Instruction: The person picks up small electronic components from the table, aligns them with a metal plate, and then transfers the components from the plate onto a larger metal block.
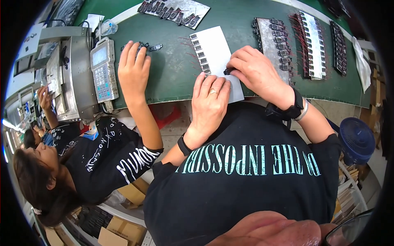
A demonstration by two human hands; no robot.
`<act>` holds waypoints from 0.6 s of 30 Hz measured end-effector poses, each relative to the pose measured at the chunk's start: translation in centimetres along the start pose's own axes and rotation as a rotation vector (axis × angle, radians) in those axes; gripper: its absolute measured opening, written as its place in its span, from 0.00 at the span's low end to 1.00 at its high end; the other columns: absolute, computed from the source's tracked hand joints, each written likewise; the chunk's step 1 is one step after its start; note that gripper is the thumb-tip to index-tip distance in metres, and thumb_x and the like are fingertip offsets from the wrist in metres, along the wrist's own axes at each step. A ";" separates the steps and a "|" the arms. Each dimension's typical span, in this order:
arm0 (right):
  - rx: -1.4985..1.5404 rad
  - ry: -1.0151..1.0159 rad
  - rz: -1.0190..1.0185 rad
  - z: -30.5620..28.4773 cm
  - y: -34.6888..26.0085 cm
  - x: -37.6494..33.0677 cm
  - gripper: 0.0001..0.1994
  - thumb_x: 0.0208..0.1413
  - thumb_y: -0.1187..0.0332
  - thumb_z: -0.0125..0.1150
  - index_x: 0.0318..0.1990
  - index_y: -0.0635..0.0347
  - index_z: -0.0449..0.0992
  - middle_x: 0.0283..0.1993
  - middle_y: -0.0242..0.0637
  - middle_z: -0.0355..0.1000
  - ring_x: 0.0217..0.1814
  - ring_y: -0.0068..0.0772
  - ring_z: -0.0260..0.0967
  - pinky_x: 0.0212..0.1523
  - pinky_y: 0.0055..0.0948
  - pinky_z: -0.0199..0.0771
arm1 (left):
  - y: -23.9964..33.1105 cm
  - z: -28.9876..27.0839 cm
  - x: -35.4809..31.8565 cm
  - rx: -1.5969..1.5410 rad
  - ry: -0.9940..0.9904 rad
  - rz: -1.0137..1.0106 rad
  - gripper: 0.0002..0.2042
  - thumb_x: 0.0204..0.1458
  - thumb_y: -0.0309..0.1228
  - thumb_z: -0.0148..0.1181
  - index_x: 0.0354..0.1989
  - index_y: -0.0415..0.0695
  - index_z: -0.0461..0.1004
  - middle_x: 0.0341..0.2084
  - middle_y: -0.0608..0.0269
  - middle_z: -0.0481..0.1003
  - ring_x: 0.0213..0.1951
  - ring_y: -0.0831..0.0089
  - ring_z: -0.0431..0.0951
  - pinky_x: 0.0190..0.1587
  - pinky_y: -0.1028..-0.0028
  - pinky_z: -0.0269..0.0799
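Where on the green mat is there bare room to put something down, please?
Bare green mat lies between the co-worker's hand and the white card. Another open strip runs between the card and the metal tray. The right side is crowded with part strips; the left hand and right hand cover the card's lower end.

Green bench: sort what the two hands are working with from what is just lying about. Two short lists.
In hand:
- white card, pressed flat by the left hand
- small black part, pinched in the right hand
- row of black parts along the card's left edge

Lying about:
- filled trays at right
- keypad unit
- blue fan
- a co-worker's hand by loose parts
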State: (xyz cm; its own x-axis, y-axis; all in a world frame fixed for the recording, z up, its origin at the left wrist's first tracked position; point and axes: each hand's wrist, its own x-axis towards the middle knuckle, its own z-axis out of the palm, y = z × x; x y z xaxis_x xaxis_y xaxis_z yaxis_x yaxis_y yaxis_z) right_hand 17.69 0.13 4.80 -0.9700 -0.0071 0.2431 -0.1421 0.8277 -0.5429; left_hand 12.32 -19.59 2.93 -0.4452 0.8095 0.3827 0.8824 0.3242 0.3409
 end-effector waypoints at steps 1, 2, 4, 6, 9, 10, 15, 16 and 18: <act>0.004 -0.005 0.005 -0.1 -0.1 0.1 0.11 0.49 0.74 0.68 0.43 0.59 0.81 0.40 0.36 0.74 0.46 0.42 0.70 0.46 0.39 0.71 | 0.1 0.0 0.2 -0.001 0.016 0.005 0.12 0.46 0.23 0.65 0.42 0.40 0.81 0.43 0.60 0.77 0.51 0.60 0.75 0.65 0.53 0.65; 0.006 -0.009 0.013 -0.4 -0.1 0.0 0.12 0.49 0.74 0.68 0.43 0.59 0.81 0.39 0.36 0.74 0.46 0.42 0.70 0.46 0.39 0.71 | 0.2 0.1 0.4 -0.006 0.032 0.013 0.11 0.46 0.23 0.63 0.40 0.39 0.80 0.42 0.60 0.77 0.51 0.60 0.75 0.64 0.53 0.65; 0.017 -0.014 0.038 -0.9 -0.6 -0.3 0.12 0.49 0.74 0.69 0.43 0.59 0.81 0.39 0.36 0.74 0.45 0.41 0.71 0.46 0.38 0.71 | 0.1 -0.2 0.4 -0.013 0.018 0.019 0.11 0.46 0.23 0.64 0.40 0.39 0.80 0.42 0.60 0.77 0.51 0.60 0.75 0.65 0.52 0.65; 0.059 -0.022 0.068 -2.0 -1.0 -1.3 0.11 0.50 0.73 0.69 0.43 0.60 0.81 0.39 0.36 0.75 0.45 0.40 0.72 0.47 0.37 0.72 | 0.0 -0.5 0.6 -0.005 -0.014 0.018 0.11 0.47 0.23 0.65 0.41 0.39 0.80 0.42 0.60 0.77 0.52 0.60 0.74 0.65 0.52 0.65; 0.091 0.044 0.219 -5.7 -0.3 -4.7 0.10 0.51 0.74 0.69 0.42 0.60 0.81 0.39 0.36 0.75 0.43 0.39 0.73 0.47 0.35 0.72 | 0.0 -1.3 0.3 -0.010 -0.033 0.019 0.11 0.48 0.23 0.66 0.41 0.39 0.80 0.43 0.59 0.77 0.53 0.59 0.74 0.65 0.52 0.65; 0.119 0.086 0.281 -6.7 0.1 -5.9 0.09 0.51 0.74 0.69 0.41 0.60 0.81 0.39 0.36 0.76 0.43 0.39 0.73 0.47 0.34 0.72 | 0.0 -1.1 0.5 0.005 -0.045 0.017 0.11 0.48 0.23 0.66 0.41 0.39 0.80 0.43 0.59 0.77 0.53 0.59 0.74 0.65 0.51 0.64; 0.173 0.141 0.701 -7.5 1.0 -9.6 0.07 0.53 0.75 0.69 0.40 0.60 0.81 0.40 0.36 0.76 0.41 0.37 0.74 0.47 0.31 0.73 | 0.0 -0.3 1.2 -0.012 -0.047 0.032 0.11 0.48 0.24 0.68 0.41 0.39 0.80 0.43 0.59 0.77 0.54 0.58 0.74 0.65 0.51 0.64; 0.137 0.192 0.624 -7.0 1.4 -9.9 0.07 0.52 0.75 0.69 0.39 0.60 0.81 0.39 0.36 0.75 0.42 0.37 0.74 0.46 0.32 0.73 | 0.1 -0.3 1.3 0.000 -0.048 0.031 0.11 0.48 0.24 0.68 0.41 0.40 0.81 0.43 0.60 0.77 0.54 0.58 0.74 0.65 0.51 0.64; 0.065 0.290 0.467 -6.3 2.1 -10.3 0.07 0.52 0.77 0.68 0.39 0.61 0.81 0.39 0.36 0.75 0.42 0.37 0.73 0.45 0.32 0.73 | 0.3 -0.3 1.6 0.028 -0.050 0.026 0.10 0.48 0.23 0.69 0.40 0.42 0.82 0.43 0.62 0.78 0.54 0.59 0.75 0.65 0.52 0.64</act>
State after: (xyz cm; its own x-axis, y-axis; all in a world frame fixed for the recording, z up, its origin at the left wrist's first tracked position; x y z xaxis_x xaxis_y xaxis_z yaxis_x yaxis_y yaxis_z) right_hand 28.66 5.50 6.18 -0.8397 0.5154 0.1710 0.2698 0.6692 -0.6923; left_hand 11.83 -18.40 3.92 -0.4143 0.8411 0.3477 0.8980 0.3156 0.3065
